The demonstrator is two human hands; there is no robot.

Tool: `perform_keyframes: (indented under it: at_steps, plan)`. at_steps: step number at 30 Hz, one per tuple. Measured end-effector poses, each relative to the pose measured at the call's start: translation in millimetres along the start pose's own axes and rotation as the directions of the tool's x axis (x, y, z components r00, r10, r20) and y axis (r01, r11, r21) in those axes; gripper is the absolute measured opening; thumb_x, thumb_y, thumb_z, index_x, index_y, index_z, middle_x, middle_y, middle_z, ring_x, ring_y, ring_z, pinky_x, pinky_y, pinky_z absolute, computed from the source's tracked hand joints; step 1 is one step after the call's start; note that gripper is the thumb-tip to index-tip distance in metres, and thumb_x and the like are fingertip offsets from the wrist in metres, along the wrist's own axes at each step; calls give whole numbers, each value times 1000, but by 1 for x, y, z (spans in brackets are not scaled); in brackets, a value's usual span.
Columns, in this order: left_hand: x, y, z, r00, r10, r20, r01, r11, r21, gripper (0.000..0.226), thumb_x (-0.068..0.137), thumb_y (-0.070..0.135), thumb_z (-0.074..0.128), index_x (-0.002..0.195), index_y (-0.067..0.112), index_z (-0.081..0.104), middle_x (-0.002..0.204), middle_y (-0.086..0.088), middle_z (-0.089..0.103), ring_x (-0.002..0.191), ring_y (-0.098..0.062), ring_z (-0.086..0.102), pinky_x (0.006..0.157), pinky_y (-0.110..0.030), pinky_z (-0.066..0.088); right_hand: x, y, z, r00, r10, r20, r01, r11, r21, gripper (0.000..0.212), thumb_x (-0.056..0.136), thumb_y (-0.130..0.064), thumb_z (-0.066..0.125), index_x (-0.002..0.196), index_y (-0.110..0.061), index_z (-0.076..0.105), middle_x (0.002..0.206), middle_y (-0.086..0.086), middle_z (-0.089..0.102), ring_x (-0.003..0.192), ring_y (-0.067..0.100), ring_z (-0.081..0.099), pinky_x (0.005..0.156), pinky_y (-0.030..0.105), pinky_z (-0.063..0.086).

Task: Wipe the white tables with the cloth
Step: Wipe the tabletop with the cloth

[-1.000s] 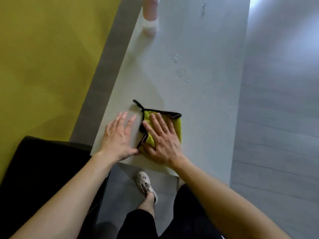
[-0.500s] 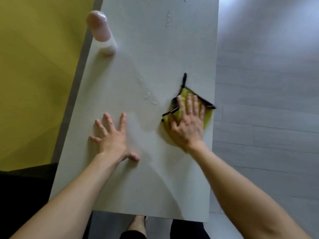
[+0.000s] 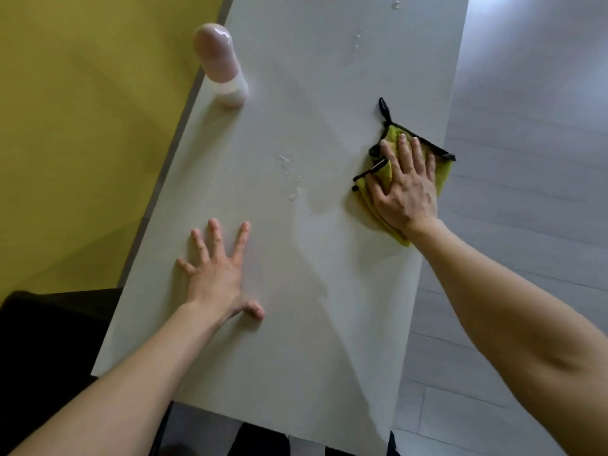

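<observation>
A long white table (image 3: 329, 77) runs away from me. A folded yellow-green cloth (image 3: 442, 172) with black trim and a black loop lies near the table's right edge. My right hand (image 3: 406, 189) presses flat on the cloth with straight fingers. My left hand (image 3: 218, 274) rests flat on the bare tabletop to the left, fingers spread, holding nothing. Water droplets (image 3: 291, 174) and a wet smear sit between the hands, left of the cloth. More drops (image 3: 357, 44) lie further up the table.
A pink bottle with a white base (image 3: 222, 65) stands at the table's far left edge. A yellow wall is on the left, a black chair (image 3: 42, 340) at the lower left, grey plank floor (image 3: 526, 159) on the right.
My right hand slid the cloth from the near middle of the table to the right edge. My left hand shifted further onto the tabletop and spread its fingers.
</observation>
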State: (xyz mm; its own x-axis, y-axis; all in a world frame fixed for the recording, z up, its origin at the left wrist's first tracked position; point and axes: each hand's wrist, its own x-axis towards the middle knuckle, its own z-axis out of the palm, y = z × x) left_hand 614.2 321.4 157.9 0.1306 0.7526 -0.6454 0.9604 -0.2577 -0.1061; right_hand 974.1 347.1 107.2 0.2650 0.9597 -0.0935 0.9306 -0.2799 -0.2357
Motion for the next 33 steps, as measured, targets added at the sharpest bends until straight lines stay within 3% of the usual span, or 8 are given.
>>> perform_keyframes:
  at_steps: [3,8,14,17,19,23,27,33]
  plan:
    - [-1,0,-1,1000,-10,8,10,1000,-8,179,44,83,92,160,42,-38,171,-21,-37,160,-56,-21,120,-83,22,-75,-65,21,970,-243,26,243,970,-1,87,103,-77,39,174,-34,17,183,5,3,169,28,-8,134,61,5]
    - [-1,2,-4,999,-24,24,25,1000,-12,174,48,80,93,166,39,-28,171,-18,-40,161,-55,-22,120,-83,22,-157,-94,48,678,-715,172,716,695,64,80,105,-66,51,173,-33,25,182,3,11,170,29,0,136,56,7]
    - [-2,4,-2,1000,-18,-16,18,999,-26,180,43,83,93,160,42,-37,173,-19,-35,161,-54,-20,119,-84,23,-34,3,5,974,-228,18,228,973,-44,77,104,-66,41,172,-32,27,183,-1,11,170,20,-1,136,55,11]
    - [-1,1,-1,999,-27,-28,26,999,-40,178,45,80,94,161,43,-36,174,-17,-34,161,-52,-21,119,-85,20,-17,-13,5,997,-74,-17,73,996,-50,83,102,-69,35,173,-27,24,183,3,10,170,20,-1,136,53,6]
    - [-1,-2,-2,1000,-28,-13,27,997,-71,179,44,79,96,162,42,-34,174,-16,-34,162,-51,-22,119,-85,19,-52,-52,14,979,-203,-9,202,978,-46,86,103,-71,39,173,-26,22,183,5,9,170,23,-1,136,56,7]
    - [-3,-2,-1,998,-70,-1,69,989,-129,180,52,68,99,164,26,-35,173,-10,-38,162,-47,-25,123,-83,14,-155,-111,36,713,-675,188,683,730,32,87,104,-71,47,175,-28,17,183,5,6,170,27,-3,134,60,12]
    - [-6,-2,0,996,-90,-7,88,985,-152,185,47,71,99,160,28,-41,171,-6,-42,162,-43,-27,125,-80,12,-113,-88,35,532,-814,235,819,565,104,79,108,-65,49,174,-31,21,183,1,10,170,25,3,136,57,13]
    - [-15,-1,-3,990,-136,-40,128,977,-168,185,46,75,97,160,30,-41,171,-2,-44,163,-35,-28,129,-71,16,84,-53,-1,860,-494,132,502,864,-38,80,105,-74,35,173,-36,19,183,-4,11,170,19,1,136,56,11]
